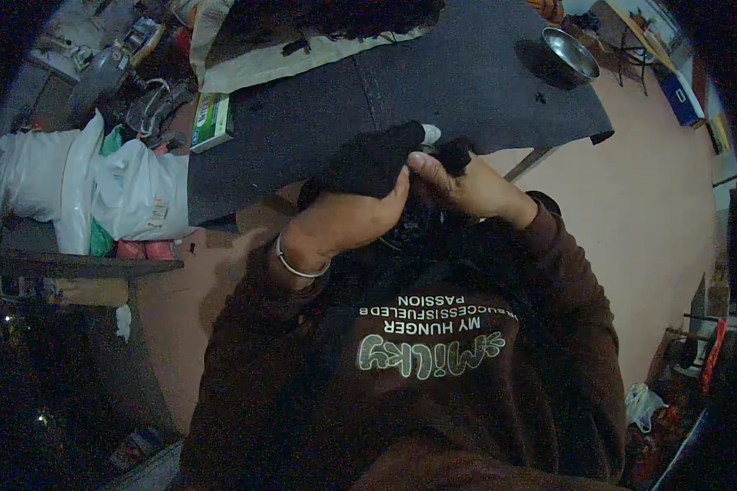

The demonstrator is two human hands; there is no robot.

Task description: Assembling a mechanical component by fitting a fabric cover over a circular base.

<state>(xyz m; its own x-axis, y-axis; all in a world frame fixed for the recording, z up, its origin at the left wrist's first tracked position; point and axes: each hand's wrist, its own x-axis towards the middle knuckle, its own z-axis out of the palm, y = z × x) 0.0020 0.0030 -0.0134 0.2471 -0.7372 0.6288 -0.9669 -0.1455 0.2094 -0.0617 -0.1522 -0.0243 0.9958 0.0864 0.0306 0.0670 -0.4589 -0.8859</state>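
Note:
Both hands meet at the near edge of the dark-covered table. My left hand (354, 219), with a metal bangle at the wrist, is closed on a soft black bundle (373, 159) that looks like cloth or hair. Its thumb points up beside the other hand. My right hand (479, 186) is closed on the dark material at the bundle's right end, thumb pressed toward the left hand. Between them, a small whitish tip (431, 133) pokes out of the black. Fingers on the far side are hidden.
Black fibrous material (327, 24) lies on a beige sheet (246, 75) across the table's far side. A green-and-white box (212, 123) sits on the left, near white plastic bags (143, 184). A round metal dish (571, 53) stands at the far right.

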